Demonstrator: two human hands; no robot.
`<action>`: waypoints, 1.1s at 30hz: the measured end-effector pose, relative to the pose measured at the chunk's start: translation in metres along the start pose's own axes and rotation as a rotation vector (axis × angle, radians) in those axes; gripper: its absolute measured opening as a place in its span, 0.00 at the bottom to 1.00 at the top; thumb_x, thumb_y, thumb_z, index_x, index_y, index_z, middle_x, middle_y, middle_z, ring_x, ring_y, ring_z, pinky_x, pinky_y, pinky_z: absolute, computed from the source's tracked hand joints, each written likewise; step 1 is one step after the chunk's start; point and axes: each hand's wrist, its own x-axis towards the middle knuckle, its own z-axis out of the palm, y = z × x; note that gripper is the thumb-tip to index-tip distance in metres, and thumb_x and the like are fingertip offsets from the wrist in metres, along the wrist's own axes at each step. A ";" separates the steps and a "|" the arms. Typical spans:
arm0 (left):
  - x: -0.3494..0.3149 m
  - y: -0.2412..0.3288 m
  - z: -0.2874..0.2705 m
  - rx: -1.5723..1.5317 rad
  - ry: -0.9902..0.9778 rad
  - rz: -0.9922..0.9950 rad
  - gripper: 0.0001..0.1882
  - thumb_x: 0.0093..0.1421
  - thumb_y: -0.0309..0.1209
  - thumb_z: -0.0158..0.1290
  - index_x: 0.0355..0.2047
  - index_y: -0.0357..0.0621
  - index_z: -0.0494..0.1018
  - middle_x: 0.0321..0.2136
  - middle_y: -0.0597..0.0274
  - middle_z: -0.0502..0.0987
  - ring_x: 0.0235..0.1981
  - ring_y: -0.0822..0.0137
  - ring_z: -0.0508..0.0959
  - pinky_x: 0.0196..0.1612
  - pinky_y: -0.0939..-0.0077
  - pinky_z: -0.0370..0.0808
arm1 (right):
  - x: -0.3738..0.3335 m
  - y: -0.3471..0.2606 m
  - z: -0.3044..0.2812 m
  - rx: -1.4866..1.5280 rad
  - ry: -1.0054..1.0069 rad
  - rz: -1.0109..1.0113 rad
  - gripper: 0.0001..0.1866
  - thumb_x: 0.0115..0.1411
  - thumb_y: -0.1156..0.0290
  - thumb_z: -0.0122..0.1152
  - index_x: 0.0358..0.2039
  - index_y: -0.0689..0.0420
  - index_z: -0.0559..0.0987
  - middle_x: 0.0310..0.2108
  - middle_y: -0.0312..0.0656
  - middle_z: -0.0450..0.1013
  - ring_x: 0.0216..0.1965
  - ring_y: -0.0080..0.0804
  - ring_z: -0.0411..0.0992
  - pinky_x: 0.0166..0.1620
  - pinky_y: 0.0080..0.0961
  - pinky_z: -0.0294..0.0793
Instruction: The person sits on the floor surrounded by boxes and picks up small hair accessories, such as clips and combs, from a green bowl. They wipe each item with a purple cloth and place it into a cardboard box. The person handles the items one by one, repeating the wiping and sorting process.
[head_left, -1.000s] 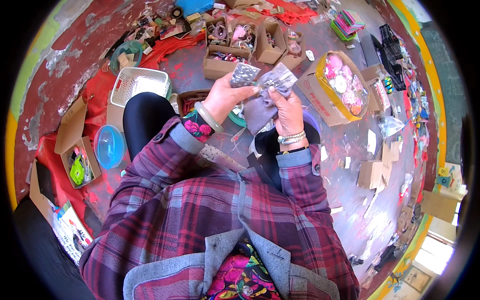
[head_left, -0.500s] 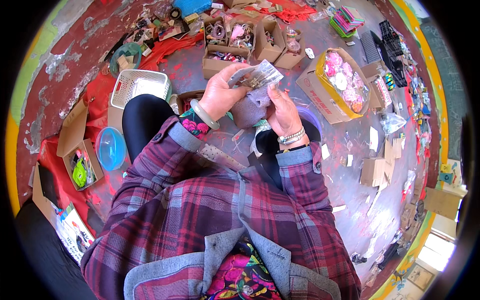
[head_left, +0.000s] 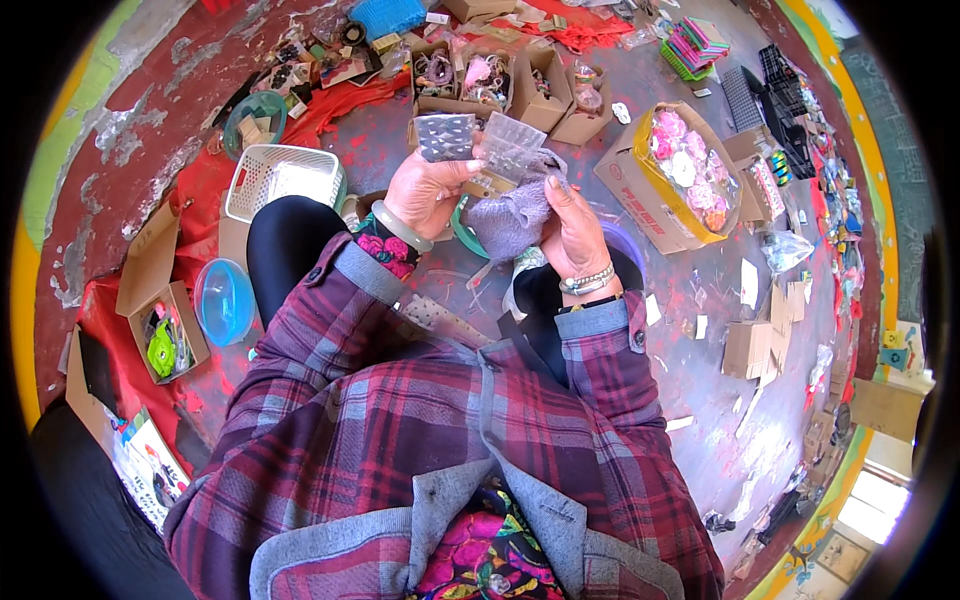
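My left hand [head_left: 425, 198] pinches a small grey card with a pale pattern [head_left: 445, 137] between thumb and fingers. My right hand [head_left: 575, 232] is closed on a greyish-purple knitted cloth [head_left: 507, 222], which hangs bunched between the hands. A clear plastic bag [head_left: 515, 145] stands up above the cloth, beside the card. Something tan and flat shows at the bag's lower end, too small to name. Which fingers hold the bag I cannot make out. Both hands are raised over my lap, between my knees.
Cardboard boxes of hair ties and trinkets [head_left: 485, 80] stand ahead. To the right is a carton of pink flowers [head_left: 690, 170]. A white basket [head_left: 284, 180], a blue bowl [head_left: 224, 302] and an open small box [head_left: 165, 330] lie to the left. Scraps litter the floor.
My left hand has shifted slightly left and down, and the patterned card now stands apart from the clear bag. The knitted cloth has turned and spread a little between the hands.
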 end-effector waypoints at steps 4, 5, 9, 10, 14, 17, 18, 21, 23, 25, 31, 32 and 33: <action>-0.002 0.002 0.000 -0.015 -0.061 0.000 0.15 0.46 0.18 0.52 0.36 0.40 0.68 0.28 0.65 0.73 0.31 0.72 0.71 0.35 0.81 0.66 | -0.004 0.001 -0.002 -0.246 -0.042 -0.011 0.18 0.52 0.67 0.58 0.42 0.60 0.70 0.35 0.34 0.70 0.35 0.21 0.68 0.39 0.20 0.67; -0.004 0.002 0.005 -0.018 -0.074 0.003 0.15 0.46 0.18 0.53 0.36 0.40 0.68 0.28 0.65 0.73 0.32 0.73 0.71 0.35 0.80 0.66 | -0.004 0.003 -0.002 -0.353 -0.060 -0.034 0.17 0.51 0.68 0.60 0.41 0.60 0.71 0.33 0.33 0.71 0.34 0.20 0.68 0.38 0.19 0.67; -0.007 -0.005 0.013 0.066 -0.080 0.018 0.14 0.47 0.19 0.52 0.37 0.40 0.67 0.29 0.63 0.72 0.31 0.70 0.73 0.35 0.78 0.69 | -0.004 0.005 0.003 -0.501 0.156 -0.244 0.09 0.48 0.76 0.59 0.33 0.59 0.76 0.29 0.33 0.72 0.31 0.22 0.69 0.34 0.19 0.67; -0.006 -0.004 0.012 0.081 -0.073 0.000 0.14 0.48 0.20 0.52 0.36 0.40 0.67 0.29 0.63 0.72 0.31 0.70 0.73 0.35 0.77 0.69 | -0.004 0.005 0.001 -0.687 0.187 -0.440 0.10 0.46 0.77 0.58 0.32 0.58 0.76 0.29 0.35 0.72 0.32 0.24 0.70 0.34 0.20 0.67; -0.004 -0.002 0.004 0.012 -0.016 -0.076 0.11 0.50 0.24 0.52 0.35 0.39 0.69 0.32 0.61 0.73 0.33 0.68 0.74 0.38 0.74 0.70 | -0.006 0.001 0.006 -1.219 0.306 -0.964 0.13 0.39 0.83 0.56 0.29 0.58 0.76 0.30 0.42 0.71 0.33 0.36 0.71 0.36 0.23 0.68; -0.011 0.001 0.009 -0.093 -0.112 -0.236 0.14 0.51 0.25 0.52 0.39 0.39 0.67 0.34 0.60 0.74 0.36 0.67 0.74 0.41 0.70 0.71 | -0.009 0.003 0.009 -1.204 0.320 -1.010 0.13 0.40 0.84 0.56 0.29 0.58 0.76 0.29 0.41 0.71 0.32 0.34 0.70 0.35 0.22 0.68; -0.012 0.000 0.013 -0.070 -0.121 -0.250 0.14 0.51 0.25 0.52 0.39 0.39 0.67 0.34 0.60 0.74 0.35 0.67 0.75 0.41 0.70 0.72 | -0.007 0.006 0.009 -1.183 0.310 -1.038 0.13 0.40 0.84 0.56 0.29 0.58 0.76 0.30 0.40 0.71 0.32 0.34 0.70 0.35 0.22 0.68; -0.019 0.004 0.030 -0.006 -0.045 -0.293 0.12 0.49 0.18 0.50 0.36 0.39 0.68 0.29 0.61 0.74 0.30 0.69 0.75 0.36 0.76 0.72 | -0.004 0.009 0.009 -1.125 0.291 -1.053 0.13 0.42 0.84 0.57 0.30 0.58 0.76 0.30 0.39 0.71 0.33 0.33 0.70 0.36 0.20 0.68; -0.017 0.003 0.026 0.022 -0.039 -0.264 0.13 0.48 0.17 0.50 0.36 0.38 0.68 0.29 0.61 0.74 0.29 0.69 0.75 0.35 0.77 0.72 | -0.003 0.005 0.009 -1.199 0.286 -1.027 0.12 0.43 0.83 0.57 0.32 0.58 0.76 0.31 0.38 0.71 0.33 0.32 0.70 0.36 0.20 0.68; -0.015 0.002 0.019 0.045 -0.027 -0.205 0.14 0.48 0.16 0.49 0.36 0.38 0.67 0.28 0.61 0.74 0.29 0.70 0.75 0.34 0.78 0.71 | -0.002 0.004 0.005 -1.082 0.328 -0.884 0.12 0.45 0.82 0.58 0.33 0.59 0.75 0.31 0.37 0.72 0.33 0.30 0.70 0.36 0.20 0.68; -0.012 0.007 0.017 -0.001 0.055 0.039 0.18 0.46 0.14 0.48 0.40 0.37 0.66 0.31 0.62 0.73 0.30 0.71 0.73 0.33 0.79 0.70 | -0.007 -0.010 -0.005 -0.190 0.335 -0.344 0.11 0.55 0.64 0.53 0.34 0.58 0.73 0.32 0.36 0.72 0.32 0.21 0.70 0.35 0.20 0.70; -0.011 0.009 0.015 -0.003 0.060 0.054 0.18 0.46 0.14 0.48 0.40 0.37 0.66 0.31 0.62 0.73 0.30 0.70 0.73 0.33 0.79 0.70 | -0.009 -0.021 -0.015 -0.154 0.222 -0.142 0.16 0.57 0.56 0.48 0.33 0.57 0.73 0.30 0.37 0.72 0.29 0.24 0.71 0.33 0.22 0.71; -0.010 0.009 0.012 -0.005 0.064 0.064 0.19 0.46 0.14 0.48 0.40 0.37 0.66 0.32 0.61 0.73 0.31 0.70 0.73 0.34 0.79 0.70 | -0.006 -0.018 -0.007 -0.102 0.356 -0.141 0.18 0.57 0.54 0.47 0.29 0.57 0.73 0.28 0.37 0.72 0.27 0.25 0.71 0.30 0.23 0.70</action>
